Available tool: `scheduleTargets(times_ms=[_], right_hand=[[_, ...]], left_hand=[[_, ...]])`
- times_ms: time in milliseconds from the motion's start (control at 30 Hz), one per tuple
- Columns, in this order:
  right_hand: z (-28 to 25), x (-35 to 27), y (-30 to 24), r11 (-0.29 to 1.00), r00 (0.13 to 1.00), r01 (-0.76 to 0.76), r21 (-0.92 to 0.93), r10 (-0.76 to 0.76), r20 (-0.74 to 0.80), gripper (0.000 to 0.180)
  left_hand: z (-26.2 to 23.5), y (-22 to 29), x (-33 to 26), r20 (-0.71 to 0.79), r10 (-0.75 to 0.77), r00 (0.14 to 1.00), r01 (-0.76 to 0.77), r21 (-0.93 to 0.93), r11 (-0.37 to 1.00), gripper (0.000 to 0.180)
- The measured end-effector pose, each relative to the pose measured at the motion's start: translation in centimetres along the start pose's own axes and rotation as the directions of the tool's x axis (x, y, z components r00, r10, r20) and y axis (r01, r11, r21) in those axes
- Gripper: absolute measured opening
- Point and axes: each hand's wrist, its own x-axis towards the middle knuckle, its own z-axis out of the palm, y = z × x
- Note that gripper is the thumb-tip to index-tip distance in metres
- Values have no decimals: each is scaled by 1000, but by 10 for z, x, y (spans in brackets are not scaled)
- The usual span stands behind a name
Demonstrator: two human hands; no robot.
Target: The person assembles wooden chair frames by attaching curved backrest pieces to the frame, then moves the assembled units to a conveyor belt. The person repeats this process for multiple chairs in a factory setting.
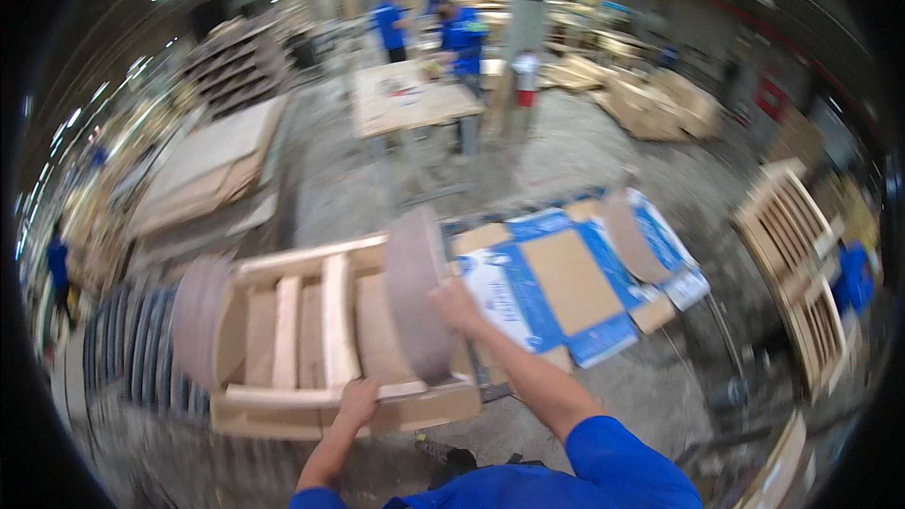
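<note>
A wooden frame (pixel 337 320) with pale rails and cross slats lies in front of me, seemingly the skeleton of a piece of furniture. My left hand (pixel 359 402) has its fingers curled over the near rail. At the frame's right end stands a curved brown panel (pixel 415 297). My right hand (pixel 456 307) grips that panel by its right edge, arm stretched forward. Similar brown curved panels (pixel 200 320) sit at the frame's left end. The fingertips of both hands are partly hidden, and the picture is somewhat blurred.
A roller conveyor (pixel 141 349) runs out at the left. Blue and white packaging with cardboard (pixel 570 278) lies right of the frame, bearing another curved brown panel (pixel 633 238). Farther off are a worktable (pixel 410 99), people in blue, and board stacks (pixel 207 155). Slatted wooden frames (pixel 792 264) stand right.
</note>
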Motion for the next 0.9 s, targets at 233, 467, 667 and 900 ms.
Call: scheduleTargets(times_ms=[233, 467, 667, 900], right_hand=[[-42, -234, 61, 955, 977, -65, 291, 1, 215, 39], [-212, -591, 282, 634, 624, -700, -329, 767, 148, 47], [-314, -748, 297, 171, -110, -878, 447, 838, -535, 19], [-252, -720, 331, 7, -210, -191, 982, 977, -48, 10]], left_hand=[[36, 90, -102, -327, -557, 763, 560, -97, 823, 69], [149, 278, -83, 241, -231, 943, 222, 63, 973, 42], [188, 365, 32, 603, 305, 737, -284, -134, 949, 30], [194, 491, 205, 420, 393, 818, -356, -168, 919, 36]])
